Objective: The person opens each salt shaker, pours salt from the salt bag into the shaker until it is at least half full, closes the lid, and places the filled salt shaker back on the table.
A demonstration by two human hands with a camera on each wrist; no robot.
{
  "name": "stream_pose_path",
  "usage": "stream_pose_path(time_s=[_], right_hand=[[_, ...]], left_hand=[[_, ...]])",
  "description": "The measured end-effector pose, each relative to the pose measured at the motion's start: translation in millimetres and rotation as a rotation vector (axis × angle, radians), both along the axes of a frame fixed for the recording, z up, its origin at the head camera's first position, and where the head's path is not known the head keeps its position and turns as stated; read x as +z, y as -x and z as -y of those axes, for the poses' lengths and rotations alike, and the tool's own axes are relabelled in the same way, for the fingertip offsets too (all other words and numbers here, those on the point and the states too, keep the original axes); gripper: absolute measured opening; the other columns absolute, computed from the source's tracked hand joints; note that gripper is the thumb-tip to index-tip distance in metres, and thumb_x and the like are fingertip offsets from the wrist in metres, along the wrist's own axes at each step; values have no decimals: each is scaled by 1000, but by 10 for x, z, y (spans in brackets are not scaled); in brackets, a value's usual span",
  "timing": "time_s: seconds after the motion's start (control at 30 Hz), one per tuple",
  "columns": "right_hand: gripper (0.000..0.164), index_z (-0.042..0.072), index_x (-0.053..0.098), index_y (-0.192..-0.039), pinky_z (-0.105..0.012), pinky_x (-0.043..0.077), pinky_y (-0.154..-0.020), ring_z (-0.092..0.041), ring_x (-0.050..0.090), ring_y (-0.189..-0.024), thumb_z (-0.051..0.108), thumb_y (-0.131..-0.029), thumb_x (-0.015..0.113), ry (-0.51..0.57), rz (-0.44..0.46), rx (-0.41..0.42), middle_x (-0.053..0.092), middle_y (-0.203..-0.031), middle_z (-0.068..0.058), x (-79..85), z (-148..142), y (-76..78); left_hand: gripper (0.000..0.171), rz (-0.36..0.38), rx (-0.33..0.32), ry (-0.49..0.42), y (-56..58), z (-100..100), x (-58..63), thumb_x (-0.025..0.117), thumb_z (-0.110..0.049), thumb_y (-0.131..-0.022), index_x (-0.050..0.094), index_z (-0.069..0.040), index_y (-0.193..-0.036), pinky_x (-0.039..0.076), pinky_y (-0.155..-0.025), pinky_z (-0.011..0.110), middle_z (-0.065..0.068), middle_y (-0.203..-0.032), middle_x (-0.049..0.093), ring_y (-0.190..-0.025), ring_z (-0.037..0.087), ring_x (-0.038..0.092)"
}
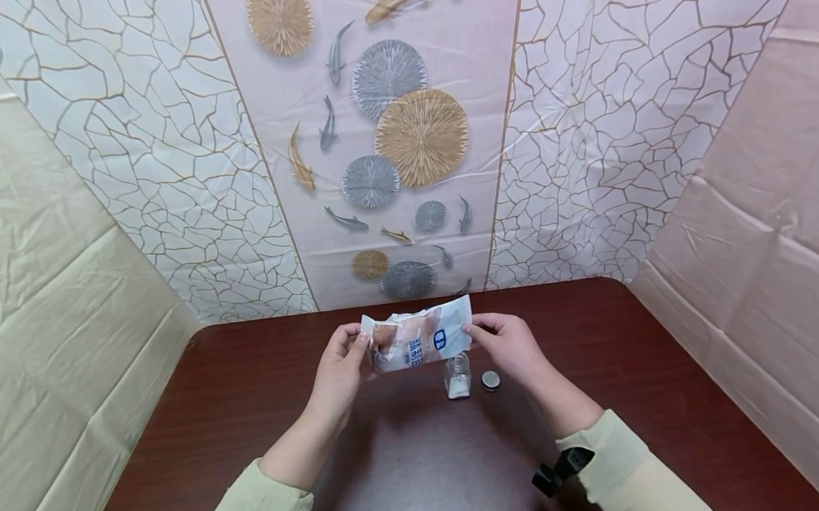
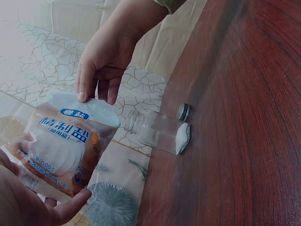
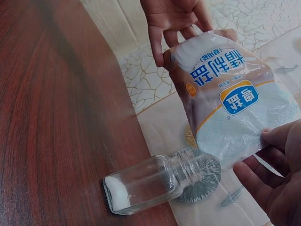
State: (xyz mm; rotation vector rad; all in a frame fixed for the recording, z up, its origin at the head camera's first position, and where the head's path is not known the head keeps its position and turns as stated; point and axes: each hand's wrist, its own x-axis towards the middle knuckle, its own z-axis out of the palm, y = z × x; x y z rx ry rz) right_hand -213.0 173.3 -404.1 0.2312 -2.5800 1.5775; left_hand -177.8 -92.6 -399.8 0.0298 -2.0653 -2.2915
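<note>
A printed bag of salt [image 1: 421,337] is held up over the table between both hands. My left hand [image 1: 340,361] grips its bottom end, thumb in front and fingers behind. With thumb and fingers, my right hand [image 1: 512,346] pinches the whitish top end, plain in the right wrist view, where that hand [image 3: 275,174] shows at the lower right. Just below the bag's top end stands an uncapped square glass jar [image 3: 146,183], upright on the table with a little white salt at its bottom. Beside it lies the round metal lid [image 1: 490,380].
The dark red-brown wooden table [image 1: 218,439] has a far edge against a patterned cloth backdrop [image 1: 406,172]. Pale cloth walls [image 1: 758,233] stand at both sides. Each forearm carries a dark wrist device [image 1: 563,468].
</note>
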Motion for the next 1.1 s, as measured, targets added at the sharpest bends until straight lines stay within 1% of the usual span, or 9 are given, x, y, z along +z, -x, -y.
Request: stream_pose_path(time_s=[0.1,0.27,0.5,0.63,0.73,0.8,1.1], right_hand=[[21,2,73,-111,-38,56,-76,-19,71,-79,15,-95,67,1,-4,2,73,-98,-11,-2,-5,3],[21,2,73,-111,-38,56,-76,-19,71,-80,15,-95,67,11,-5,4,73,-98,-11,-7,-15,10],[21,2,73,-111,-38,56,-77,-19,71,-80,15,-95,67,12,-6,3,73,-98,-11,-14,-23,10],[22,2,73,-111,-38,56,-77,-19,71,-80,15,-95,67,16,-1,0,73,-99,-12,-14,-22,12],[22,2,73,-111,-38,56,-76,-19,71,-80,15,-95,67,17,-2,-4,73,-99,-12,-16,-21,15],[22,1,73,-111,-38,56,-77,-20,71,-80,15,-95,67,18,-6,-3,73,-99,-13,-20,-21,17],[21,2,73,-111,-40,56,-77,-19,70,-80,15,-95,67,18,-4,1,73,-98,-12,-31,-21,13]], left_hand=[[20,-1,-1,-1,2,-4,-2,48,-16,-105,54,-4,-119,55,-70,38,10,-107,60,-87,20,59],[20,3,-1,7,4,-10,3,48,-17,-105,54,-5,-120,55,-71,39,11,-108,60,-89,19,59],[19,-3,-7,-1,19,-13,-11,47,-16,-105,54,-4,-119,55,-79,51,13,-109,60,-90,21,61],[18,1,-3,3,23,-16,-17,47,-16,-105,55,-6,-117,55,-77,47,12,-108,60,-89,20,61],[18,3,-2,5,19,-16,-17,47,-16,-105,55,-6,-117,55,-73,42,11,-107,60,-88,20,60],[18,5,-1,6,19,-15,-16,47,-16,-105,55,-5,-118,55,-73,41,12,-108,60,-88,20,60],[20,13,2,30,-9,-21,11,48,-17,-105,54,-5,-120,55,-78,46,12,-109,59,-91,21,58]])
